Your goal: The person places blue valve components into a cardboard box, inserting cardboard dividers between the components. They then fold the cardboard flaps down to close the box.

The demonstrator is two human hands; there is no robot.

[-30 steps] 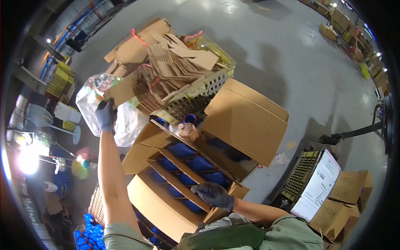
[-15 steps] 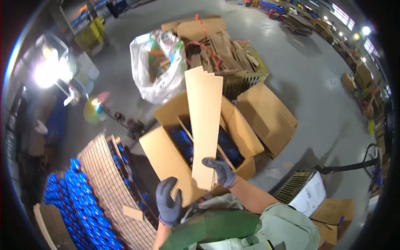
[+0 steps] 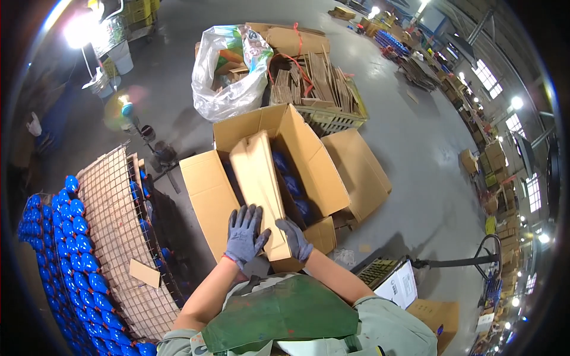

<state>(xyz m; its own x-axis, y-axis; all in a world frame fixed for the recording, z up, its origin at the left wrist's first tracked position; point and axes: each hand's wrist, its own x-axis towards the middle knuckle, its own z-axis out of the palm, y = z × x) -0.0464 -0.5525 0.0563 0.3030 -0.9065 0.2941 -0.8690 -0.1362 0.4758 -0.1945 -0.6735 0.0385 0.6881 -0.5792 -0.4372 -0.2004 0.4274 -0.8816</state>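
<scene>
A stack of long tan cardboard strips [image 3: 261,178] lies lengthwise inside an open cardboard box [image 3: 320,172], towards its left side. My left hand [image 3: 242,236], in a grey glove, presses flat on the near end of the strips with its fingers stretched. My right hand [image 3: 295,240], gloved alike, grips the right edge of the same end, its thumb on top and its other fingers partly hidden. Beside the strips, dark blue glossy items [image 3: 291,181] show in the box, partly covered by a cardboard divider. The box flaps stand folded outward.
Behind the box are a clear plastic bag [image 3: 205,98] and a yellow crate [image 3: 332,118] of cardboard pieces. To the left, rows of shiny blue round items [image 3: 83,261] flank a wire-grid panel [image 3: 113,219]. A small fan [image 3: 127,113] stands at far left.
The strips have gone down from above the box into it. My left hand has moved right onto them, while my right hand stays at their near end. The view has shifted.
</scene>
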